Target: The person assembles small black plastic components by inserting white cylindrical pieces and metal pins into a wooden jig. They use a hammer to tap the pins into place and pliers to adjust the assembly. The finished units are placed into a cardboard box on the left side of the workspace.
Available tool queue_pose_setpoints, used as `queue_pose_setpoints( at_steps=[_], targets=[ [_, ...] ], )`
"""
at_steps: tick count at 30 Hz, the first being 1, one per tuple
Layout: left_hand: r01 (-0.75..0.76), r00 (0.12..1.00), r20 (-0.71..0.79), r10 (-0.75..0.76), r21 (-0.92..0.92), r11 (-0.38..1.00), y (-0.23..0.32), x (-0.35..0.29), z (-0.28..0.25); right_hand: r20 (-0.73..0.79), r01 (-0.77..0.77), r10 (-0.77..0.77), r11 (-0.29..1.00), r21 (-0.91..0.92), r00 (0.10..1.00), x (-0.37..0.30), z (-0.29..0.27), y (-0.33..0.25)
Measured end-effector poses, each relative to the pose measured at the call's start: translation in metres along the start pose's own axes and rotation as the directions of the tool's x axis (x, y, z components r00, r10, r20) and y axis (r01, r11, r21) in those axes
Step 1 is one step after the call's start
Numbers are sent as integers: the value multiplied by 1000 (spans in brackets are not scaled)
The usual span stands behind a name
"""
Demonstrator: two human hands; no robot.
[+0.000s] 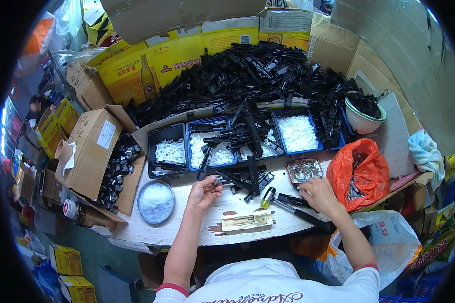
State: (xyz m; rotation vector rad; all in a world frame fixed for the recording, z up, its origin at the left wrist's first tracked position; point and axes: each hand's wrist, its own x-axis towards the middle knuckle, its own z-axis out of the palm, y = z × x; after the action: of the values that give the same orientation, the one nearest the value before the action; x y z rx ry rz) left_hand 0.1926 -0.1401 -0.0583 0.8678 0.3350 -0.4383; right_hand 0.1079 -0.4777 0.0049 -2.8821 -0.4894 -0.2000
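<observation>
My left hand (206, 193) is closed, fingertips pinched together beside a loose heap of long black plastic parts (245, 183); what it holds, if anything, is too small to make out. My right hand (318, 196) is at the near edge of a small red-rimmed tray (305, 170) of thin metal pins, its fingers curled in a pinch; their contents are hidden. Between my arms lies a pale wooden block (246, 221) with a groove. To its right are a hammer (301, 212) with a black grip and a small yellow-capped bottle (268, 198).
Bins of white pieces (297, 132) line the middle, backed by a large pile of black parts (227, 76). A round dish (155, 202) and a carton of dark pieces (119, 174) stand left. A red plastic bag (359, 174) and a white bucket (363, 117) stand right.
</observation>
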Motion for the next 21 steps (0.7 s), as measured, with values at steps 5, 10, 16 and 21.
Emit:
queue_pose_setpoints(
  at_steps=[5, 10, 16, 21],
  targets=[
    [114, 992, 50, -113, -29, 993, -8, 4, 3, -52, -189, 185, 975, -114, 981, -39, 20, -13],
    [193, 973, 156, -173, -124, 973, -19, -9, -9, -113, -227, 234, 971, 70, 966, -38, 34, -2],
    [43, 996, 77, -38, -72, 996, -24, -22, 1, -157, -230, 279, 934, 273, 947, -27, 22, 1],
    [95, 975, 195, -109, 78, 992, -26, -45, 18, -242, -108, 290, 817, 566, 926, -17, 3, 0]
  ],
)
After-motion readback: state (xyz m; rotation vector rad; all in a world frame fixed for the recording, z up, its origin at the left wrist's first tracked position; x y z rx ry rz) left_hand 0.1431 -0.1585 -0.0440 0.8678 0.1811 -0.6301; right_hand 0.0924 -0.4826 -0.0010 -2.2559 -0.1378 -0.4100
